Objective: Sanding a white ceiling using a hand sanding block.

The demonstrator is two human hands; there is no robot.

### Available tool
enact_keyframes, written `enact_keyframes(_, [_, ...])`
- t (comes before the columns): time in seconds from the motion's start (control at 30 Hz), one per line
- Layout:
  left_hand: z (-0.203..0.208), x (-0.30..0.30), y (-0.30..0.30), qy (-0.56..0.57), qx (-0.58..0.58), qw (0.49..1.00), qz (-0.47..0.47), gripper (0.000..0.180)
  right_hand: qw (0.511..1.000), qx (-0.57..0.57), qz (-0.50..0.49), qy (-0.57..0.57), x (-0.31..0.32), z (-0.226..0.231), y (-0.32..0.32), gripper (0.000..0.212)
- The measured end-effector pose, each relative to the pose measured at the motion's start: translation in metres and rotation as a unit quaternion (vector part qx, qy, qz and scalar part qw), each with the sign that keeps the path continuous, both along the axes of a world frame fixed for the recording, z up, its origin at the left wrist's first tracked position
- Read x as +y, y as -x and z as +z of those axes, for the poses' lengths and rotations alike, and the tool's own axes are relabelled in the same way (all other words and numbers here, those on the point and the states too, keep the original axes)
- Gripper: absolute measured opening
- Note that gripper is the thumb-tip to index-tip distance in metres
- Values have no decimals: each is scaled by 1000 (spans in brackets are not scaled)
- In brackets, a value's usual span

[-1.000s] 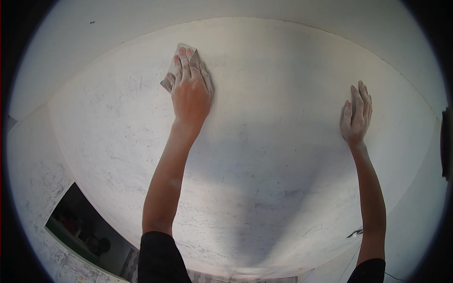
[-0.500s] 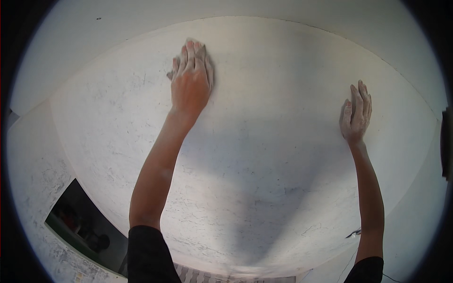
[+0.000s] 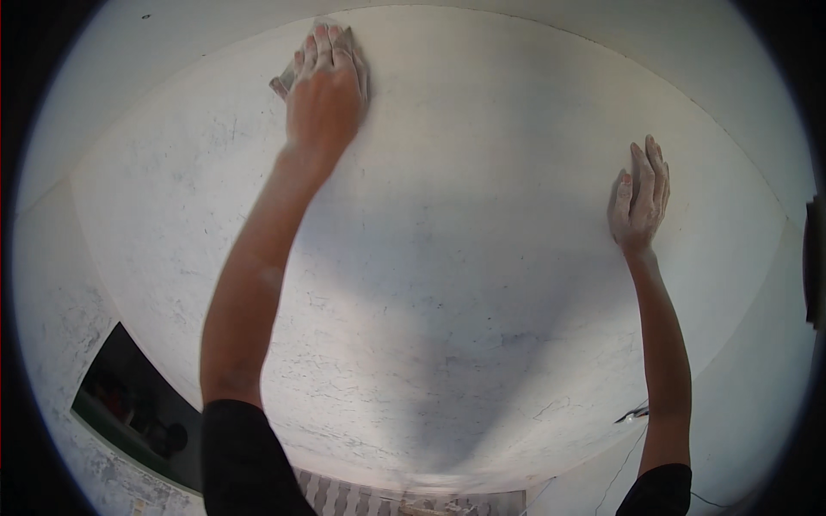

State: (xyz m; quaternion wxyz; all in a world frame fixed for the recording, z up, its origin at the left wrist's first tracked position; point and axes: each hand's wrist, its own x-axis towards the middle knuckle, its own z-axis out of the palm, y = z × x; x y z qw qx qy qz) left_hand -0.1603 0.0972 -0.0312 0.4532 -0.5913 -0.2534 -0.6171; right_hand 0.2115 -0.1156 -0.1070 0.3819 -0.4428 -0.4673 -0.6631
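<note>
High on the whitish, scuffed wall (image 3: 482, 172), my left hand (image 3: 323, 99) lies over a grey sheet of sandpaper (image 3: 284, 82) and presses it against the surface. Corners of the sheet stick out past the fingers on both sides; the rest is hidden under the palm. White dust coats the fingers. Farther right and a little lower, my right hand (image 3: 640, 202) rests on the same wall with nothing in it. Its dusty fingers are stretched upward, with the thumb apart.
The ceiling (image 3: 215, 26) meets the wall just above my left hand. A dark opening (image 3: 142, 404) is at lower left. Grey balusters (image 3: 344, 494) show at the bottom edge. A small fitting with a wire (image 3: 633, 415) hangs near my right forearm.
My left hand has slid the sandpaper up and to the left in the view. The whole view has also shifted a little; my right hand stays on the wall.
</note>
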Motion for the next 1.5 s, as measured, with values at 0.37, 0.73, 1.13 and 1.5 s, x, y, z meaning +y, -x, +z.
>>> enact_keyframes(0.37, [-3,-19,-23,32,-28,998,-36,45,1000,8,1,3,-6,-2,9,39])
enact_keyframes(0.73, [-28,-36,-30,29,29,997,-67,42,1000,13,1,1,-8,-1,6,39])
enact_keyframes(1.13, [-49,-44,-49,9,36,997,-60,41,1000,26,-8,-15,-13,-6,8,39])
enact_keyframes(1.5, [-42,-45,-64,-14,49,997,-57,42,1000,21,2,-6,-12,-2,6,39])
